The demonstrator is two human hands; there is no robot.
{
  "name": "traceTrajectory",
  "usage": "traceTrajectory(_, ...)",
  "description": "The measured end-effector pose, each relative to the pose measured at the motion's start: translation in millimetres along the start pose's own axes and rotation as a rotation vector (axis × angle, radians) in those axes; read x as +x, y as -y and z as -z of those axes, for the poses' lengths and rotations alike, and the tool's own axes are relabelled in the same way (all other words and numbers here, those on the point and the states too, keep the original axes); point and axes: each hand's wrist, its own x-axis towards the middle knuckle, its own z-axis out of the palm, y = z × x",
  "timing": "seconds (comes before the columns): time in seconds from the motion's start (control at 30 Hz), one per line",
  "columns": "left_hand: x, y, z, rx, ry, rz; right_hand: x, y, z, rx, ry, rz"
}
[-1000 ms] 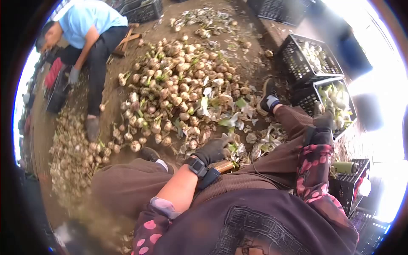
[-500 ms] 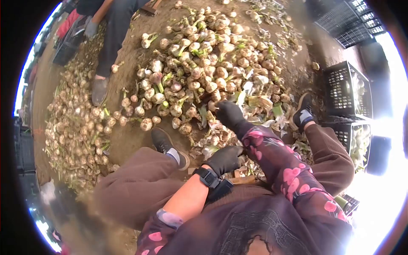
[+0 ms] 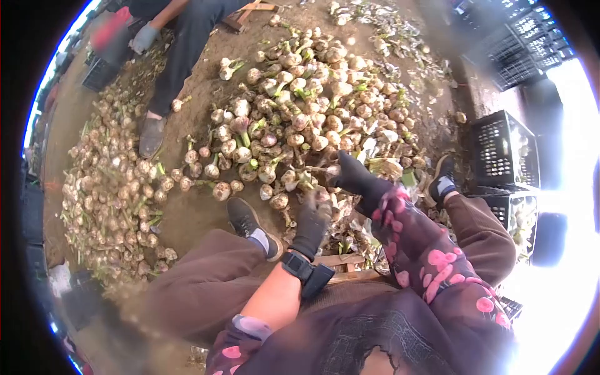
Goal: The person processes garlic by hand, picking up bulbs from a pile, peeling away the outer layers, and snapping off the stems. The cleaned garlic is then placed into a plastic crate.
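Note:
A large pile of garlic bulbs (image 3: 300, 106) with stems lies on the ground in front of me. My right hand (image 3: 355, 176), in a dark glove, is closed on a garlic bulb (image 3: 332, 170) at the near edge of the pile. Just left of it and nearer to me is my left hand (image 3: 312, 224), in a dark glove, its fingers raised beside the bulbs and blurred. Whatever it holds, if anything, cannot be made out. Loose leaves and peelings (image 3: 344, 215) lie beneath and between both hands.
Another garlic heap (image 3: 112, 187) lies at the left, beside a co-worker's shoe (image 3: 151, 137) and gloved hand (image 3: 144, 39). Black crates (image 3: 506, 147) holding garlic stand at the right, with more crates (image 3: 525, 47) behind. A wooden piece (image 3: 340, 259) lies before my lap.
My left hand has moved forward from near my lap toward the pile. The right hand has shifted slightly right in view, and a bulb now shows at its fingers.

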Motion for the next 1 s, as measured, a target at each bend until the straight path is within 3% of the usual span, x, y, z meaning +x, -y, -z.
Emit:
traceTrajectory(0.03,3.0,-10.0,0.6,-0.191,-0.146,0.019,-25.1,25.2,20.0,0.093,-0.042,0.08)
traceTrajectory(0.1,11.1,-2.9,0.8,-0.168,-0.197,-0.107,-60.4,45.3,33.7,0.153,-0.062,0.096)
traceTrajectory(0.17,3.9,-29.7,4.9,-0.133,-0.242,-0.26,-94.0,75.6,46.4,0.053,-0.177,0.282)
traceTrajectory(0.23,-8.8,-55.3,12.1,-0.468,-0.056,0.046,-116.9,83.9,44.3,0.016,-0.225,0.259)
traceTrajectory(0.27,-6.0,-48.5,11.5,-0.686,-0.02,0.058,-125.7,87.8,42.9,0.389,-0.17,0.164)
traceTrajectory(0.3,-8.7,-50.3,7.9,-0.683,-0.01,0.045,-132.6,91.1,43.1,0.761,-0.105,0.068)
traceTrajectory(0.33,-13.3,-55.6,2.1,-0.905,0.05,0.142,-138.4,92.8,45.6,0.758,-0.116,0.076)
traceTrajectory(0.37,-16.8,-60.1,-2.2,-1.124,0.114,0.242,-144.2,93.2,49.1,0.445,-0.26,0.182)
traceTrajectory(0.43,-21.0,-62.6,-4.7,-1.086,0.161,0.248,-155.9,94.4,55.3,-0.194,-0.524,0.362)
traceTrajectory(0.47,-26.4,-67.2,-1.6,-0.804,0.208,0.238,-159.8,97.2,62.0,-0.262,-0.482,0.451)
traceTrajectory(0.5,-30.4,-70.1,1.4,-0.521,0.249,0.225,-163.9,97.8,62.3,-0.263,-0.488,0.45)
traceTrajectory(0.57,-33.9,-68.8,3.0,-0.549,0.328,0.214,-171.1,98.8,62.8,-0.258,-0.567,0.586)
traceTrajectory(0.67,-35.3,-68.7,3.1,-0.658,0.49,0.068,-176.5,96.8,64.9,-0.146,-0.562,0.563)
traceTrajectory(0.8,-37.8,-71.4,-2.9,-0.663,0.438,0.148,-187.8,103.0,68.2,-0.031,-0.58,0.436)
traceTrajectory(0.9,-37.8,-72.1,-2.6,-0.563,0.478,0.027,-185.7,91.7,55.4,-0.128,-0.665,0.479)
traceTrajectory(1.0,-31.1,-55.7,-6.2,-0.774,0.526,-0.066,-186.0,96.3,56.7,-0.14,-0.676,0.526)
